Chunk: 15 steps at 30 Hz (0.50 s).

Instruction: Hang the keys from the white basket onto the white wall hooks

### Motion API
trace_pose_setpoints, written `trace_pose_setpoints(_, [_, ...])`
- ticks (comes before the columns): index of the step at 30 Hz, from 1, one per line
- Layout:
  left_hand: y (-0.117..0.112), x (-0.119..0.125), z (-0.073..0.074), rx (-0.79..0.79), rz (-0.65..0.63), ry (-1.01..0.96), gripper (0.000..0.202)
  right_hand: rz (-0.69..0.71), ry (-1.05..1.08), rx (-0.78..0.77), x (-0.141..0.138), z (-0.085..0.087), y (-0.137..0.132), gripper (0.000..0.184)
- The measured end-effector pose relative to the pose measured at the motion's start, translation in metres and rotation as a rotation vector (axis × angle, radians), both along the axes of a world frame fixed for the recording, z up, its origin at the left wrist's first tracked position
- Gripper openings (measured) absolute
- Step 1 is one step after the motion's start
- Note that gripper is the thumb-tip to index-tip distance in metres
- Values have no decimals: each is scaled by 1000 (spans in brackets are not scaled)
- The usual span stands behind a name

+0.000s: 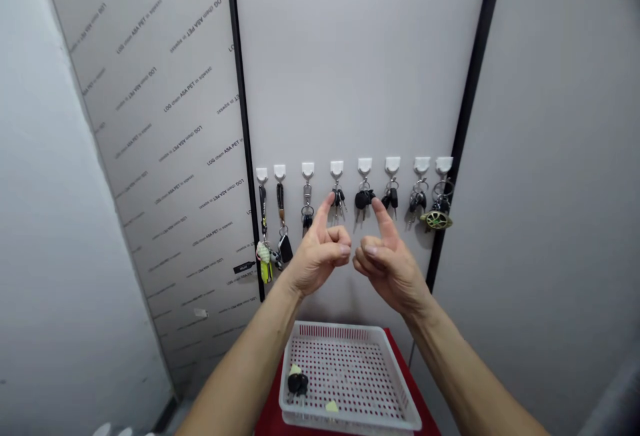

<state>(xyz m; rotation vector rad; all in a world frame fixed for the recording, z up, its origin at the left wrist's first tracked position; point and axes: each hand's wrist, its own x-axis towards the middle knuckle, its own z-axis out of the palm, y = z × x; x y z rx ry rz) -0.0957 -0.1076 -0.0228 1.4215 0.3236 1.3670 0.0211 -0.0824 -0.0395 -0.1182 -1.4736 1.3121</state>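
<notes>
My left hand (323, 249) points up with its index finger stretched out and its other fingers curled in. That fingertip is at a key bunch (339, 197) on a white hook (337, 169); I cannot tell if they touch. My right hand (387, 256) has the same shape, its index fingertip by a black-headed key bunch (363, 199) on the neighbouring hook (365, 166). Neither hand holds anything. Beyond the right hand hang black keys (391, 199), more keys (417, 201) and a ring with a gold-green oval charm (437, 221).
Left of my hands hang keys on a silver clip (307, 193), a braided strap with a black fob (285, 248) and a strap with a yellow-green charm (266, 271). Below, a white perforated basket (405, 383) on a red surface (429, 416) holds black-headed keys (298, 383) and yellow pieces.
</notes>
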Motion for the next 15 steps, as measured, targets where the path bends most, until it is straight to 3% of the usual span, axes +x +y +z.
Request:
trace_pose_setpoints(4, [0,-3,-1,-16,27,10,74,4,-10,-2,-2,1,-1,62])
trace_pose_setpoints(10, [10,-13,-18,-78,143,28,73,-52,-121,-31,-6,-8,5,61])
trace_pose_setpoints(12, [16,-24,-15,-76,297,6,69,-107,-281,-34,-6,-8,11,58])
trace_pose_setpoints(15, [27,-50,-2,-72,690,-72,58,-260,-576,-16,-4,-1,25,45])
